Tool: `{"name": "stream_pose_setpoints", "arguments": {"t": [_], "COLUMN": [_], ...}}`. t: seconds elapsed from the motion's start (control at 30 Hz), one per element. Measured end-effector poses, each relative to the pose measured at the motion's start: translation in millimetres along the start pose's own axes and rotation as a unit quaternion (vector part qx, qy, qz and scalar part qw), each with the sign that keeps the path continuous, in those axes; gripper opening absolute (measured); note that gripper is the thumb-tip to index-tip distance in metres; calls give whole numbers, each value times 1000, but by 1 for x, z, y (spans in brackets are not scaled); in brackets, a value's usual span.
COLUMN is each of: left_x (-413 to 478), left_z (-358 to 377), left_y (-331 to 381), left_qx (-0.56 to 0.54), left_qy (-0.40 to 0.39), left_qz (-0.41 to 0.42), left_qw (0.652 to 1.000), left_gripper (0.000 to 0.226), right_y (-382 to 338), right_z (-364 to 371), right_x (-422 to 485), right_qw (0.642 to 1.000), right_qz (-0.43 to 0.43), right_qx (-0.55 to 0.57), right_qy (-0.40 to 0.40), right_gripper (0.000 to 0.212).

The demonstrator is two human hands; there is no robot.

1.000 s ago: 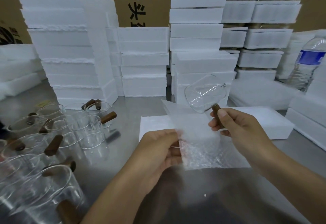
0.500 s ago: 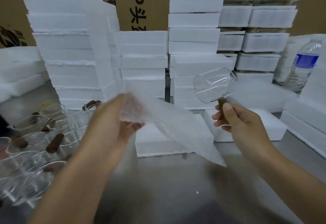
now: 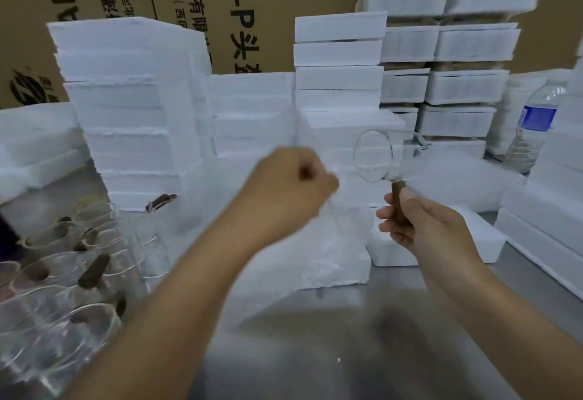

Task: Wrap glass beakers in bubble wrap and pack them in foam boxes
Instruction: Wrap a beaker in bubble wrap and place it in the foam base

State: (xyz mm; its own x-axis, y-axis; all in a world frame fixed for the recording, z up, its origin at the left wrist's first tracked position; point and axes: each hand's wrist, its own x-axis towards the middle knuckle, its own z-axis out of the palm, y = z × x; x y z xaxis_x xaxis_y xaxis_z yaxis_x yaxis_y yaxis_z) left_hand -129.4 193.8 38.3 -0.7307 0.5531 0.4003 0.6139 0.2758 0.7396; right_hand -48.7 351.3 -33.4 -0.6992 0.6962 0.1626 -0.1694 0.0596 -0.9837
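Above the steel table [image 3: 315, 352], a glass beaker [image 3: 381, 156] is held clear by its wooden handle [image 3: 398, 197] in the curled right hand [image 3: 422, 229] — tipped sideways, presumably to meet the bubble wrap [image 3: 318, 251] clutched in the fisted left hand [image 3: 284, 188].

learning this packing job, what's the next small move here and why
Probably swing the bubble wrap across to the beaker and lay it against the glass. The left hand grips the sheet's top so it hangs loose, while the right hand holds the beaker by its brown handle, bare and beside the sheet, not yet wrapped.
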Motion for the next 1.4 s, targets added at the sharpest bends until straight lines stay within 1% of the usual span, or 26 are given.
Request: {"name": "stream_pose_setpoints", "arguments": {"t": [0.03,0.13,0.23,0.33,0.4,0.47,0.53,0.6,0.73,0.8,0.87,0.93,0.97,1.03,1.13,1.27,1.4], "left_x": [-6,-14,-16,-20,-22,-24,-26,-29,-32,-33,-34,-35,-35,-36,-36,-38,-41], "left_z": [18,44,51,56,58,59,60,59,57,55,53,52,52,51,51,49,51], "left_y": [-12,-41,-54,-58,-60,-61,-62,-62,-58,-55,-54,-54,-53,-53,-51,-50,-50], "left_qx": [29,37,33,17,-4,-17,-9,1,18,32,40,44,47,54,46,33,75], "left_qy": [-7,25,58,84,92,95,99,104,129,132,129,125,122,117,116,119,86], "left_qz": [-16,-65,-74,-81,-82,-84,-81,-68,-12,-3,0,5,7,11,20,52,102], "left_qw": [999,997,995,993,992,992,992,992,991,991,991,991,991,992,992,991,988], "left_gripper": [23,21,21,20,22,23,23,23,21,19,19,20,20,21,20,12,16], "right_y": [0,-1,-3,-8,-10,-8,-5,-1,-2,-4,-5,-8,-10,-10,-9,-5,-7], "right_z": [-1,-4,-7,-13,-16,-17,-15,-12,-14,-17,-19,-19,-18,-17,-18,-20,-15], "right_x": [1,3,6,6,5,4,2,1,5,5,5,5,4,4,5,6,-1], "right_qw": [1000,999,995,986,976,950,911,893,885,889,906,933,942,947,942,906,893], "right_qz": [2,6,11,10,-5,-50,-107,-140,-160,-160,-136,-107,-99,-89,-83,-135,-172], "right_qx": [6,4,-31,-97,-167,-279,-382,-418,-427,-420,-390,-327,-301,-279,-290,-384,-396], "right_qy": [-3,-39,-94,-134,-138,-129,-112,-95,-93,-93,-94,-102,-111,-130,-145,-116,-129], "right_gripper": [29,28,29,31,32,37,46,49,48,47,43,32,29,28,27,36,19]}}
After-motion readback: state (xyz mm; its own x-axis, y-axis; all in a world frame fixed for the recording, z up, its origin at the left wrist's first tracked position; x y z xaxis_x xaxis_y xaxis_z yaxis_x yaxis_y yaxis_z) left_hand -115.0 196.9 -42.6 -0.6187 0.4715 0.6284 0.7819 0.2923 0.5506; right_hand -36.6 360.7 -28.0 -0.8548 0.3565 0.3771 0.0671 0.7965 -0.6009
